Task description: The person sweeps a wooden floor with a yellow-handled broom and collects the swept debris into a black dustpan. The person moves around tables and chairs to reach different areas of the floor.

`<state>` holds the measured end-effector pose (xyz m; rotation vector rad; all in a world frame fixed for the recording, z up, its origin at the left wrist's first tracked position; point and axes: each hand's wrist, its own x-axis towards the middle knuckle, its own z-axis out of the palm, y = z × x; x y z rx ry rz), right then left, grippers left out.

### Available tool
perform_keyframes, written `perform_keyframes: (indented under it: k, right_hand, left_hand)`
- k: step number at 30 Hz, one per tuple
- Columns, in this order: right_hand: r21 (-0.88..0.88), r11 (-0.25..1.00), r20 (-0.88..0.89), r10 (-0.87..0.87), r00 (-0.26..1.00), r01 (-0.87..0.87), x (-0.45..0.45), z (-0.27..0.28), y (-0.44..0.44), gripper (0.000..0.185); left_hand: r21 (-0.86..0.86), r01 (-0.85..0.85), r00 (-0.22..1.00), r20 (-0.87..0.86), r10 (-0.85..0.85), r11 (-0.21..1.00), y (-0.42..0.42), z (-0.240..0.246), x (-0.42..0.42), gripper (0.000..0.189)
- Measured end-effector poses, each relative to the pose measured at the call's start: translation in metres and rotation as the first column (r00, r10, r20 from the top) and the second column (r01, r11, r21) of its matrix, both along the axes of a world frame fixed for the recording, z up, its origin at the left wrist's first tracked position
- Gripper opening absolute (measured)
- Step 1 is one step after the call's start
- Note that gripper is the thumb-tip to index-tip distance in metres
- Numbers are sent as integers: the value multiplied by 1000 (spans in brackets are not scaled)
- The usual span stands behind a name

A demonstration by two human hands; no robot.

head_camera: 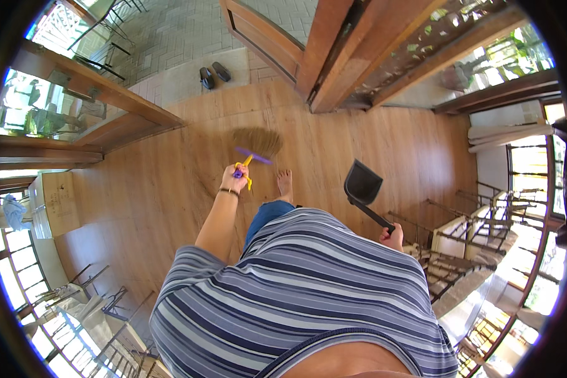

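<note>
My left hand (235, 178), with a thin dark band at its wrist, grips the yellow and purple handle of a soft broom (259, 141). The broom's tan bristles are on the wood-look floor, ahead of my bare foot (285, 183). Out to the right, my right hand (391, 236) is closed around the handle of a black dustpan (363, 182). The pan part points forward, away from me; whether it touches the floor I cannot tell.
Ahead, an open wooden door (264, 38) leads to brick paving, where dark slippers (214, 75) lie on a pale mat (179, 87). A cardboard box (60, 203) stands at the left. Chairs and tables are at the lower left and right. A wooden post (345, 56) rises by the doorway.
</note>
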<state>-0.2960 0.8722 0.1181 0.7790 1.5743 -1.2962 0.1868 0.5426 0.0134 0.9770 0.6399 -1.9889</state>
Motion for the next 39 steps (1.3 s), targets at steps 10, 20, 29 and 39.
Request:
perform_keyframes:
  k: [10,20,29,39]
  right_hand:
    - [68,996,-13,-61,998,62,-94,-4,-65,28]
    - [100,988,-43,125,991,-120,-231,3,-116,26]
    - [213,958,-24,200,980,-191,-402,-36,-134,29]
    - [303,916,29,268,963,-264,-601,-34,-82,25]
  left_hand:
    - [-36,-229,858,-479,185,973,-173,58,-3,26]
    - [26,-724,665,-239,707,689,-179,-62,56,18]
    - [-130,-389,921,-90,380,912,-14,106,-175,6]
    - [206,-1,844,-524,112,978,-2,193,-538,13]
